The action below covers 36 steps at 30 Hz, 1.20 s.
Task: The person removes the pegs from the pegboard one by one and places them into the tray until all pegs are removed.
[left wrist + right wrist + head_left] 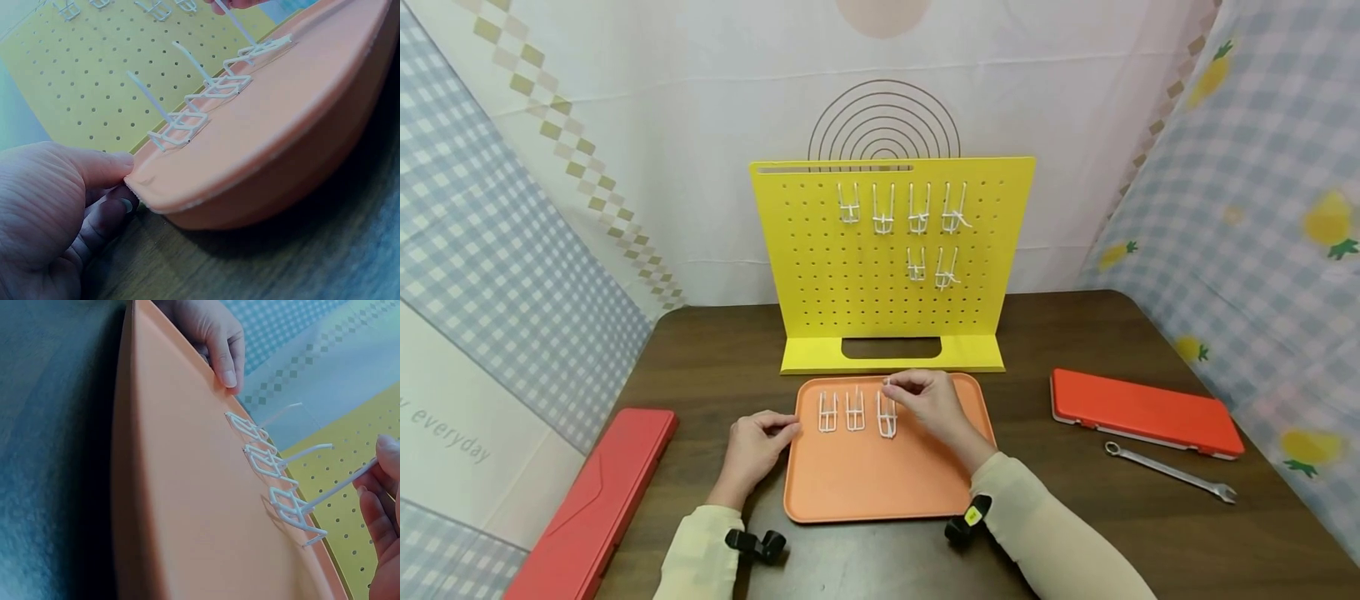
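Note:
My right hand (pixel 931 408) pinches the long prong of a white wire pegboard hook (pixel 289 509) between thumb and fingers. That hook's wire base is at the far part of an orange tray (pixel 880 492); whether it touches the tray I cannot tell. Two more white hooks, a left one (pixel 827 413) and a middle one (pixel 855 412), lie to its left on the tray with their prongs pointing up. At the tray's left rim, my left hand (pixel 752 452) grips the edge, its thumb (pixel 112 167) on top and fingers lower down.
Behind the tray stands a yellow pegboard (pixel 835 300) with several white hooks hung on it. A red case (pixel 602 492) lies at the left, an orange-red case (pixel 1142 410) at the right. A combination wrench (pixel 1172 472) lies in front of the right case.

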Tool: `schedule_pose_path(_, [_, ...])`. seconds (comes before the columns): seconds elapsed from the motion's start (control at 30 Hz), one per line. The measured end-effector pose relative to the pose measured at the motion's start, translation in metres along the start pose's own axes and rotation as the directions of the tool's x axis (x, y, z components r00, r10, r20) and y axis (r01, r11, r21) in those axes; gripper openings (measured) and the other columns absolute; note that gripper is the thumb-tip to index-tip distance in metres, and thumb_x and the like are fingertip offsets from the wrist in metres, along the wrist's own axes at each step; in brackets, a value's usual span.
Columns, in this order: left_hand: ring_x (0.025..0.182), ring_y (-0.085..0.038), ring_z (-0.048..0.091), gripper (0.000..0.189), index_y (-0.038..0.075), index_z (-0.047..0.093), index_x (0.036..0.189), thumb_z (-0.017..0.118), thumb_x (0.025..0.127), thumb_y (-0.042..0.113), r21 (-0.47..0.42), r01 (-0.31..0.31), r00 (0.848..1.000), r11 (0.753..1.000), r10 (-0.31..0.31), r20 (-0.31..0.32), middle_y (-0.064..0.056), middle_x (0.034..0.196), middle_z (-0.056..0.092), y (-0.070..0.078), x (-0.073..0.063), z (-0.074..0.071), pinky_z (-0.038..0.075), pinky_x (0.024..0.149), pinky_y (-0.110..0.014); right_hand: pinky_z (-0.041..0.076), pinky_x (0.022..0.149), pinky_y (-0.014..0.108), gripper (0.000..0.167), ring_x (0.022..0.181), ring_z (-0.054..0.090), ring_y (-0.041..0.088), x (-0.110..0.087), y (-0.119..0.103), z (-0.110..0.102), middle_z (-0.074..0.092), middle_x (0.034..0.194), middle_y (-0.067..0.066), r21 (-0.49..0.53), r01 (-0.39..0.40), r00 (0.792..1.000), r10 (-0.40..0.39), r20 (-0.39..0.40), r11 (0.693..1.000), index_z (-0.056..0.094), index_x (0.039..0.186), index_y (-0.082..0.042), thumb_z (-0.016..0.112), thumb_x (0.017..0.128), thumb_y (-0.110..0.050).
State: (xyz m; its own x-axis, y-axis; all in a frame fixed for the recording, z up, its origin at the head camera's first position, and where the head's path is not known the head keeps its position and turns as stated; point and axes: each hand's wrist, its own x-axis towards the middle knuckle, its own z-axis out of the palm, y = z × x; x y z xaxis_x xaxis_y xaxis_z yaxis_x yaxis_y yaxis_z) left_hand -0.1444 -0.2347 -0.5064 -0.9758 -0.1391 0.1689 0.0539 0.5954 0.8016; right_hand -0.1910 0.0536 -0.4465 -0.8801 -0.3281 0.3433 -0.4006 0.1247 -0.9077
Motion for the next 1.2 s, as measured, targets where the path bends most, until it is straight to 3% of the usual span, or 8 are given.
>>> schedule_pose_path(0.17, [0.078,-0.015,0.066,0.01,0.012,0.079,0.09,0.078,0.082,0.017,0.0,0.006,1.0,1.0,-0.006,0.003,-0.001,0.087,0.072,-0.0001,-0.0007,-0.0001,0.053,0.066,-0.026,0.05,0.059,0.025,0.01,0.072,0.065,0.036,-0.001,0.0035,0.0017,0.072,0.086,0.013,-0.018,-0.002,1.0,0.001,-0.015,1.0,0.075,0.093,-0.001,0.071,0.087,-0.006])
schedule_pose_path(0.43, [0.078,-0.015,0.066,0.009,0.011,0.079,0.089,0.078,0.081,0.015,0.0,0.003,1.0,1.0,-0.003,-0.001,-0.001,0.088,0.072,-0.0012,-0.0007,0.0013,0.053,0.065,-0.026,0.052,0.061,0.026,0.01,0.072,0.065,0.015,-0.0024,0.0044,0.0034,0.073,0.087,0.008,-0.052,0.0,0.999,-0.002,-0.032,0.999,0.076,0.093,-0.001,0.072,0.086,-0.007])
schedule_pose_path(1.2, [0.078,-0.014,0.066,0.01,0.012,0.079,0.091,0.078,0.082,0.016,-0.003,0.002,1.0,1.0,-0.002,0.004,-0.001,0.087,0.072,0.0006,-0.0001,-0.0005,0.053,0.065,-0.025,0.053,0.061,0.026,0.009,0.073,0.067,0.019,-0.0009,0.0006,0.0041,0.073,0.088,0.01,-0.031,0.013,1.0,-0.013,-0.019,0.999,0.076,0.093,-0.004,0.073,0.085,-0.005])
